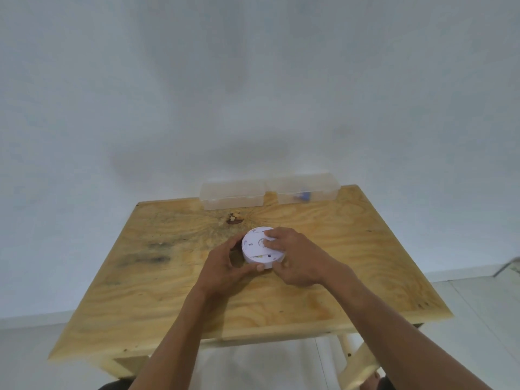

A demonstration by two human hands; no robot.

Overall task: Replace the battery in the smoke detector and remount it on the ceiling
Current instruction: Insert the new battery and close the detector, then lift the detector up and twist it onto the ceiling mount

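Note:
A round white smoke detector (254, 247) lies on the wooden table (168, 291), near its middle, with its back side facing up. My left hand (225, 264) curls round its left and front rim, thumb at the front edge. My right hand (292, 254) lies over the detector's right half, its fingers on the top face and its thumb at the front rim. The right part of the detector is hidden under that hand. No battery can be seen.
Two clear plastic boxes stand at the table's far edge against the white wall: the left box (232, 195) looks empty, the right box (305, 188) holds something blue. A dark knot (235, 218) marks the wood behind the detector. The table's legs show below the front edge.

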